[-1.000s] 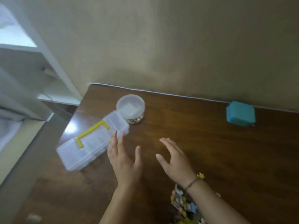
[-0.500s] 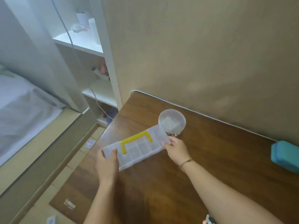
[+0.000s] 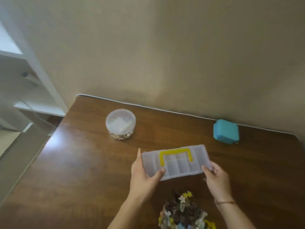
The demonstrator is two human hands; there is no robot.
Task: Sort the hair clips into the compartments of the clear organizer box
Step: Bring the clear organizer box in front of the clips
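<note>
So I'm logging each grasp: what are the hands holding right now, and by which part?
Both hold the clear organizer box by its short ends: the left hand at its left end, the right hand at its right end. The lid looks shut.

The dark brown wooden table (image 3: 92,162) is smooth and glossy, catching glare near its left edge. The rectangular clear organizer box (image 3: 176,162) looks like frosted translucent plastic with a glossy yellow plastic handle (image 3: 175,153). The round clear lidded plastic jar (image 3: 120,123) is cloudy; the square teal case (image 3: 225,131) looks matt.
</note>
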